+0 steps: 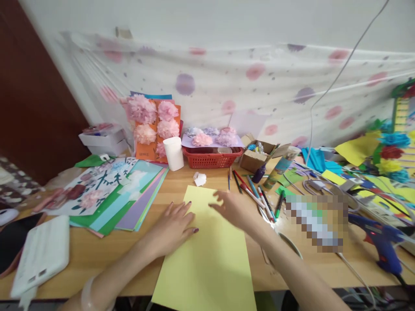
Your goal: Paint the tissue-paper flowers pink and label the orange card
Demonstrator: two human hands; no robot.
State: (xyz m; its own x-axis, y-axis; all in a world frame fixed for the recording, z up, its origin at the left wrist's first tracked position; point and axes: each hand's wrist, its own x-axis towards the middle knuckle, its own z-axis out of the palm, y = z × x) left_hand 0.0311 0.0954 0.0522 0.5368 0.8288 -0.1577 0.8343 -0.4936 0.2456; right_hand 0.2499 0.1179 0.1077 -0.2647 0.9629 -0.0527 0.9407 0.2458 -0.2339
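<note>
A sheet of yellow paper (210,263) lies in front of me, its near end reaching past the table's front edge. My left hand (177,226) rests on the sheet's left edge with fingers spread and holds nothing. Over the upper right part of the sheet is my right hand (231,209), its fingers apart and slightly curled, with nothing in them. Whether the right fingertips touch the paper I cannot tell. Just beyond the sheet lies a small crumpled white piece (199,179). Several markers and pens (264,203) are scattered to the right of my right hand.
At left are coloured paper sheets (136,211) and a white power bank (45,250). A white cup (174,153), a red basket (212,159) and a cardboard box (256,157) stand at the back. A blue glue gun (379,237) and cables lie at right.
</note>
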